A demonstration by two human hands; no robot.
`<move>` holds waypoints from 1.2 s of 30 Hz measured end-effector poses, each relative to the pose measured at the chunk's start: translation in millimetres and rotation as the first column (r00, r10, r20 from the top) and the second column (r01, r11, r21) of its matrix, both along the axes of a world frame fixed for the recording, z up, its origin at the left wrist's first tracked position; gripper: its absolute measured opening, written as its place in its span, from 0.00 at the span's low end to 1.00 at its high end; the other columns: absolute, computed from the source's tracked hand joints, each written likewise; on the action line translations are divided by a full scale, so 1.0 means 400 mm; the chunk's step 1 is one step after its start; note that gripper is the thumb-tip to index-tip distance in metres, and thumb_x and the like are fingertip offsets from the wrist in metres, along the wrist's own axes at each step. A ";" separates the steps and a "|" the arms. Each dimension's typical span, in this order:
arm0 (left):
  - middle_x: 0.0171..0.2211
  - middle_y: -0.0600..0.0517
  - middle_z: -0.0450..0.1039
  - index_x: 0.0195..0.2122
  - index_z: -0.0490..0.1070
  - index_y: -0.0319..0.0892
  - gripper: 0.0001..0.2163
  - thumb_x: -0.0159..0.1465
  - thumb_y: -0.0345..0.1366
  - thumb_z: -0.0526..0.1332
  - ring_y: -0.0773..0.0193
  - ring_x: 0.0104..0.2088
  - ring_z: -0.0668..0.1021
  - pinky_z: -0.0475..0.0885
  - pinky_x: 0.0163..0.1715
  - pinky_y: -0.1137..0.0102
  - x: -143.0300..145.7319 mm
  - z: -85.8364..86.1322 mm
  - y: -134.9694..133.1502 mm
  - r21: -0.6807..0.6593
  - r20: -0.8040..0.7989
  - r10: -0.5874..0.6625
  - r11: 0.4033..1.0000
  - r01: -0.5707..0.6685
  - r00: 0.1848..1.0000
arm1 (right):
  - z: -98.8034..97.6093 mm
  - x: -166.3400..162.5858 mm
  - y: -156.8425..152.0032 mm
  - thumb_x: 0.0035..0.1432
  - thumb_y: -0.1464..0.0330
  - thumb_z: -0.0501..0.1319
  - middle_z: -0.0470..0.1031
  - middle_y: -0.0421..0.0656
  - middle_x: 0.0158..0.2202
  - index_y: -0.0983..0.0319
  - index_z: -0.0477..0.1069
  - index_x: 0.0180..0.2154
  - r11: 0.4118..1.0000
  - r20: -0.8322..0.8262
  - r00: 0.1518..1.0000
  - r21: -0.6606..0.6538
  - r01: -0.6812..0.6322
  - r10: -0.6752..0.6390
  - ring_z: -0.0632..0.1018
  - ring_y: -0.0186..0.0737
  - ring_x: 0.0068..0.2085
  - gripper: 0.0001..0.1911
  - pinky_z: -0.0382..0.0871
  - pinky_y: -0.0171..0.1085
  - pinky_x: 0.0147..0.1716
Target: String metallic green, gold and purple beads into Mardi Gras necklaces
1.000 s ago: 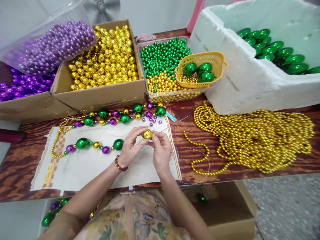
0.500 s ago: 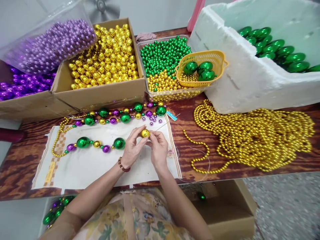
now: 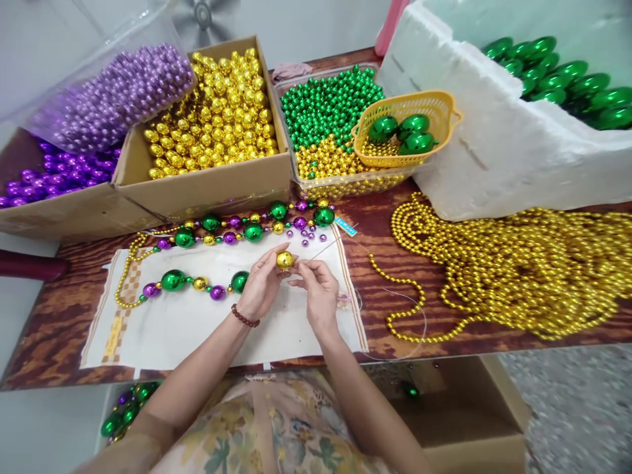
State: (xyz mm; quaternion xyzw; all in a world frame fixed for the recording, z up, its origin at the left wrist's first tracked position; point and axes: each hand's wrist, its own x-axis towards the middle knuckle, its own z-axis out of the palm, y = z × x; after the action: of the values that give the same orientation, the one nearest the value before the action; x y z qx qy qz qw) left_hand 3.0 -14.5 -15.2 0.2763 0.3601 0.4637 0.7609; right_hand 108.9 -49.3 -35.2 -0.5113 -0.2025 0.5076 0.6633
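Note:
My left hand (image 3: 261, 284) pinches a round gold bead (image 3: 285, 260) between thumb and fingertips above a white cloth (image 3: 207, 322). My right hand (image 3: 318, 293) is closed in a pinch just right of the bead, holding a thin needle (image 3: 328, 248) that points up and right. A half-strung strand of green, gold and purple beads (image 3: 197, 283) lies on the cloth to the left of my hands. A thin thread trails right of my right hand.
Finished strands (image 3: 247, 227) lie at the cloth's far edge. Behind stand boxes of purple beads (image 3: 74, 178), gold beads (image 3: 212, 118), small green and gold beads (image 3: 326, 112), a yellow basket (image 3: 409, 128) and a foam box (image 3: 494, 145). Gold chains (image 3: 518, 263) pile right.
The view has shifted slightly. My hands hold the same pose, with the gold bead raised a little and my right hand's pinch drawn a bit apart from it.

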 end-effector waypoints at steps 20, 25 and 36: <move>0.37 0.51 0.77 0.44 0.76 0.41 0.15 0.56 0.35 0.71 0.62 0.37 0.81 0.72 0.35 0.71 -0.036 0.037 0.041 -0.005 -0.039 0.092 0.996 -0.093 0.995 | -0.044 0.055 -0.198 0.64 0.65 0.58 0.77 0.42 0.27 0.64 0.77 0.39 0.937 0.480 0.812 -0.072 -0.341 0.332 0.75 0.33 0.22 0.11 0.69 0.31 0.21; 0.37 0.49 0.78 0.42 0.77 0.39 0.16 0.54 0.36 0.72 0.60 0.37 0.82 0.73 0.36 0.69 -0.043 0.064 0.057 -0.035 -0.019 0.125 0.991 -0.125 0.992 | -0.029 0.054 -0.214 0.65 0.70 0.57 0.75 0.39 0.25 0.62 0.77 0.38 0.923 0.617 0.730 0.013 -0.383 0.294 0.76 0.32 0.24 0.09 0.71 0.31 0.26; 0.38 0.49 0.79 0.42 0.77 0.39 0.15 0.54 0.36 0.72 0.60 0.38 0.82 0.74 0.40 0.67 -0.051 0.074 0.059 -0.043 0.014 0.120 0.992 -0.119 0.993 | -0.033 0.045 -0.204 0.65 0.72 0.56 0.74 0.38 0.26 0.62 0.76 0.39 0.918 0.665 0.693 0.025 -0.395 0.280 0.75 0.31 0.22 0.09 0.70 0.31 0.25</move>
State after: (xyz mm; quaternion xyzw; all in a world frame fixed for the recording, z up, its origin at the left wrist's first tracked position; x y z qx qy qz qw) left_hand -17.5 9.0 14.3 0.2345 0.3795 0.5028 0.7404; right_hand 126.9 -130.7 -48.3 -0.5516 -0.5515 0.3936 0.4865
